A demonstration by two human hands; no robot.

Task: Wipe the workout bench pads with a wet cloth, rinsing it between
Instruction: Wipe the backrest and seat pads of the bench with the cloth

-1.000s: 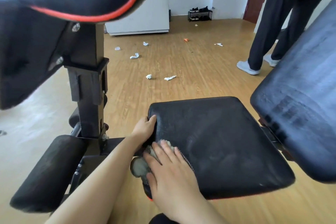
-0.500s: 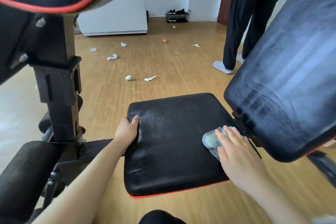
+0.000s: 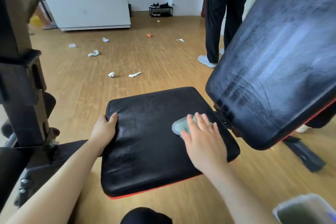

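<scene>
We press the wet cloth (image 3: 179,127) flat on the seat pad (image 3: 151,151) with our right hand (image 3: 201,140), fingers straight and spread over it. The cloth lies near the pad's far right corner, just beside the hinge under the tilted back pad (image 3: 272,56). Our left hand (image 3: 104,129) grips the pad's left edge, thumb curled on top. The rest of the surface lies to the left of the cloth and toward us, so we judge the right hand nearer for the next stroke. The back pad overhangs on the right and blocks a sweep that way. A pale tub (image 3: 305,211), probably for rinsing, sits at our lower right. Paper scraps (image 3: 93,53) litter the floor (image 3: 127,56), and another person (image 3: 218,23) stands well apart.
</scene>
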